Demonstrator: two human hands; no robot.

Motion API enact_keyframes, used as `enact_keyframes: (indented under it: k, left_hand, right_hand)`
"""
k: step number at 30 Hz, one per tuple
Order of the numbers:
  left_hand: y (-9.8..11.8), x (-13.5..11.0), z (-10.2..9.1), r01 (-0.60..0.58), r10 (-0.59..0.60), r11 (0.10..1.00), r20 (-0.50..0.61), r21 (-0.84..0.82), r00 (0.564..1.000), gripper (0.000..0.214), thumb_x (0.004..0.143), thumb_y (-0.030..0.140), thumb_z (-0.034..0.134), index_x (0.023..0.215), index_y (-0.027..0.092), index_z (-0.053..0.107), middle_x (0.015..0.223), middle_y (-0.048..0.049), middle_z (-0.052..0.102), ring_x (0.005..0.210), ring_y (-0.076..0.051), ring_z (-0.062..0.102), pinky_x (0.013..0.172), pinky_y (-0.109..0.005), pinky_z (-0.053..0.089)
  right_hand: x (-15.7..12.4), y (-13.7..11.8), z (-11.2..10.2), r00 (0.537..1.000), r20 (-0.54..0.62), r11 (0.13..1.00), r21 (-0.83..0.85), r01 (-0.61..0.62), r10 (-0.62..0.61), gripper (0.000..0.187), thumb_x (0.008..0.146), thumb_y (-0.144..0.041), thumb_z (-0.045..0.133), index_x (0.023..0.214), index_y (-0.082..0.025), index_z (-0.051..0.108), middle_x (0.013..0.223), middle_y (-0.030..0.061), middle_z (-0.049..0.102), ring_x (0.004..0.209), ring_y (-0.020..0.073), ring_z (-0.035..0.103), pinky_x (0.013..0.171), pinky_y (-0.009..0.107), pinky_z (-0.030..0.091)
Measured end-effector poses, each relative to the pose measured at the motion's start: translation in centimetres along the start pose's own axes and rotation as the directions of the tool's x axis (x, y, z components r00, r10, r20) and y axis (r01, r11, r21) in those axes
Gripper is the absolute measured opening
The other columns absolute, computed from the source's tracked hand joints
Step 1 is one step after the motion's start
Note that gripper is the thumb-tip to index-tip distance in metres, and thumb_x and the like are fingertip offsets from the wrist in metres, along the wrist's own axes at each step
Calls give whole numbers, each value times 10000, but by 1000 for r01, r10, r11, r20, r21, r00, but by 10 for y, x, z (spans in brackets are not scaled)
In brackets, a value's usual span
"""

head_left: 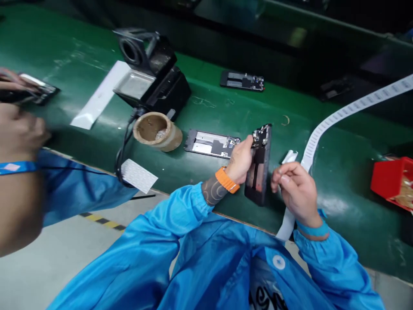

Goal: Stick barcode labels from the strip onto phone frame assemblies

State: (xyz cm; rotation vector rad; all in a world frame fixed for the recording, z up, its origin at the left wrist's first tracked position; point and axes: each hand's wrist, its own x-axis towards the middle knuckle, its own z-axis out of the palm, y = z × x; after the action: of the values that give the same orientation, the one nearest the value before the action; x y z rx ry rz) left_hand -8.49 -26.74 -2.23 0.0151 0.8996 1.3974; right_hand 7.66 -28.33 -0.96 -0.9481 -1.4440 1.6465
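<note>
My left hand (240, 161) grips an open phone chassis (259, 168) by its side and holds it tilted up on edge above the bench. Circuit parts show at its upper end. To its right, my right hand (298, 189) is apart from the chassis, its fingers curled and thumb pressed against them; what they pinch, if anything, is too small to make out. A crumpled white piece (289, 157) shows just beyond those fingers. A long strip of printed labels (325, 129) passes behind my right hand. Another phone chassis (211, 144) lies flat beside my left hand.
A third chassis (241, 81) lies farther back on the green bench (206, 107). Left of me stand a brown cardboard roll core (158, 131), a black soldering-iron stand (155, 73) and a label sheet (138, 175). A red bin (392, 181) sits right. A co-worker's hand (22, 129) works far left.
</note>
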Motion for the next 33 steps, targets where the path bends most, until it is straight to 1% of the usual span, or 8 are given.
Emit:
enact_keyframes:
  k: [3,6,12,17,20,23,26,33]
  left_hand:
    - [2,-3,7,-116,116,993,-17,22,993,231,967,320,532,953,135,670,792,-20,707,751,-157,665,814,-294,493]
    - [7,-9,11,62,-52,995,120,-82,991,364,978,414,480,1092,131,680,951,-80,741,879,-222,701,903,-372,506]
    - [18,-18,11,324,-241,929,372,-180,897,667,1004,572,223,1297,101,593,1072,-163,717,973,-282,697,921,-455,517]
    - [18,-18,8,202,-149,971,338,-128,929,579,998,570,297,1385,202,523,961,-93,716,896,-233,702,840,-404,549]
    - [12,-18,6,122,-111,992,294,-20,949,522,958,537,462,1398,261,512,872,-37,682,800,-180,680,739,-308,552]
    - [4,-21,8,72,-94,993,271,88,958,479,936,448,549,1373,253,541,816,-13,635,723,-126,628,664,-222,514]
    - [0,-25,11,38,-83,981,240,190,967,439,920,385,593,1332,236,571,760,9,581,635,-79,552,593,-167,460]
    - [0,-31,14,44,-136,928,226,369,965,465,895,432,623,1314,243,554,680,41,481,456,-61,402,398,-175,337]
  right_hand:
    - [7,4,3,980,-146,991,-31,133,-136,381,799,-391,745,1081,-271,518,1028,49,611,849,179,634,747,327,542]
    - [10,8,10,966,-225,990,-88,114,-131,414,801,-352,728,1102,-274,454,1072,64,600,932,196,655,849,367,549]
    - [9,12,12,966,-234,986,-143,80,-113,356,859,-281,660,1111,-283,409,1008,44,646,852,175,678,784,340,563]
    - [10,4,6,903,-289,904,-379,198,-319,149,876,-289,654,978,-234,562,975,40,608,768,139,618,725,298,533]
    - [8,-2,5,986,-130,966,-250,69,-104,176,924,-353,601,825,-212,563,681,-30,543,542,101,515,516,239,457]
    - [5,-6,7,990,104,990,-109,-89,101,248,922,-411,607,797,-208,542,596,-55,512,473,91,480,446,219,421]
    - [5,-5,9,971,198,990,-59,-124,134,261,916,-418,620,791,-204,539,601,-50,541,484,94,515,464,223,452]
    - [9,-1,6,960,234,983,65,-172,152,274,901,-419,646,770,-203,542,612,-46,578,480,97,540,455,227,471]
